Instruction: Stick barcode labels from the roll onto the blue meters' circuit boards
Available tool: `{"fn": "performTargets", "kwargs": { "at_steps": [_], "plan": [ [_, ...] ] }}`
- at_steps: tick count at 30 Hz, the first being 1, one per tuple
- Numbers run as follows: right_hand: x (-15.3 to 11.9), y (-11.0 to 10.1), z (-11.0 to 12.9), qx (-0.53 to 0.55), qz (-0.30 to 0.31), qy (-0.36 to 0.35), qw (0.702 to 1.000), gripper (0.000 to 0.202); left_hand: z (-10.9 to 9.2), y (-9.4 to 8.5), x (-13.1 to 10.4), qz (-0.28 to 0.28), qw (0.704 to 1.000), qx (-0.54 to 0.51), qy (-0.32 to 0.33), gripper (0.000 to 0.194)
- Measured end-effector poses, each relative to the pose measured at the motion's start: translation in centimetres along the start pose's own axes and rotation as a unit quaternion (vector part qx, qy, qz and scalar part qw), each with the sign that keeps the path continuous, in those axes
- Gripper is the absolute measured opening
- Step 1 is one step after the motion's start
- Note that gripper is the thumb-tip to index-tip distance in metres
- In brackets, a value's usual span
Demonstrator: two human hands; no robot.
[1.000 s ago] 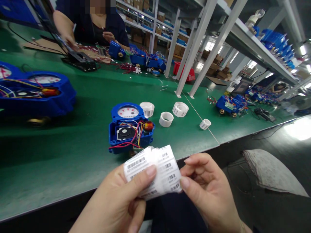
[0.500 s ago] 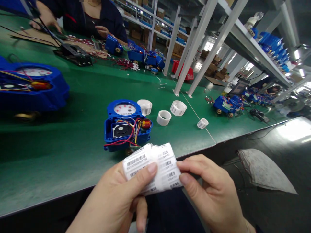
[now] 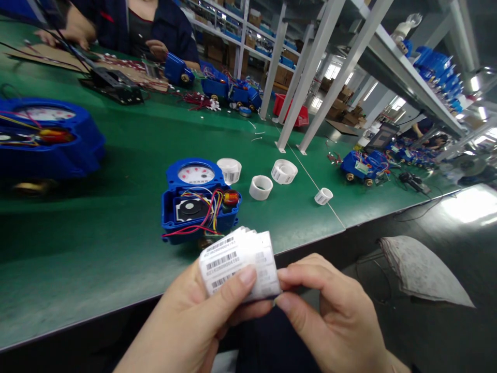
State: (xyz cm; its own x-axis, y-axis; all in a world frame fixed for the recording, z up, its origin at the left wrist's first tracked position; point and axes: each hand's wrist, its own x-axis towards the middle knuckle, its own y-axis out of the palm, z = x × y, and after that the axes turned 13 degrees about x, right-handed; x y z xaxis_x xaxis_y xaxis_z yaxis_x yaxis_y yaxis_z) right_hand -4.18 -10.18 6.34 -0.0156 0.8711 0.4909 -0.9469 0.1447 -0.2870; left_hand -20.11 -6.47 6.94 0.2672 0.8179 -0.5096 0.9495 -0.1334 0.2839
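Observation:
Over the table's front edge, my left hand (image 3: 202,308) is closed on a folded stack of white barcode labels (image 3: 227,259), its thumb pressed on top. With thumb and forefinger, my right hand (image 3: 330,308) pinches the right edge of the same labels. Just beyond them on the green table stands a blue water meter (image 3: 171,210), its housing uncovered so that coloured wires and a round dial show. Beside the meter are a label roll (image 3: 230,171), a white roll (image 3: 261,187) and another label roll (image 3: 284,171). A smaller label roll (image 3: 323,196) lies farther right.
Another blue meter (image 3: 50,140) stands at the left. Across the green table (image 3: 132,129), a co-worker (image 3: 140,31) sits behind wires and blue housings. Metal posts (image 3: 310,77) rise from the table, with a red bin (image 3: 297,111) behind. More meters (image 3: 367,167) stand at the right.
The labels' right part has folded inward, so the stack looks narrower. My right hand has moved slightly left with its edge, and my left fingers have come up beneath the stack.

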Motion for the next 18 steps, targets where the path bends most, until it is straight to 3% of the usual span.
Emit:
{"fn": "performTargets", "kwargs": {
  "at_steps": [8, 13, 18],
  "plan": [
    [-0.4, 0.0, -0.4, 0.033, -0.054, 0.057, 0.996, 0.022, 0.1, -0.6, 0.5, 0.021, 0.999, 0.045, 0.008, 0.038],
    [-0.1, -0.2, -0.1, -0.050, -0.007, 0.012, 0.999, 0.017, 1.0, -1.3, 1.2, 0.076, 0.996, 0.027, 0.022, 0.037],
    [0.1, -0.3, 0.1, -0.112, 0.004, -0.057, 0.992, 0.016, 0.8, -1.2, 1.1, 0.079, 0.996, 0.026, 0.021, 0.035]
  ]
}}
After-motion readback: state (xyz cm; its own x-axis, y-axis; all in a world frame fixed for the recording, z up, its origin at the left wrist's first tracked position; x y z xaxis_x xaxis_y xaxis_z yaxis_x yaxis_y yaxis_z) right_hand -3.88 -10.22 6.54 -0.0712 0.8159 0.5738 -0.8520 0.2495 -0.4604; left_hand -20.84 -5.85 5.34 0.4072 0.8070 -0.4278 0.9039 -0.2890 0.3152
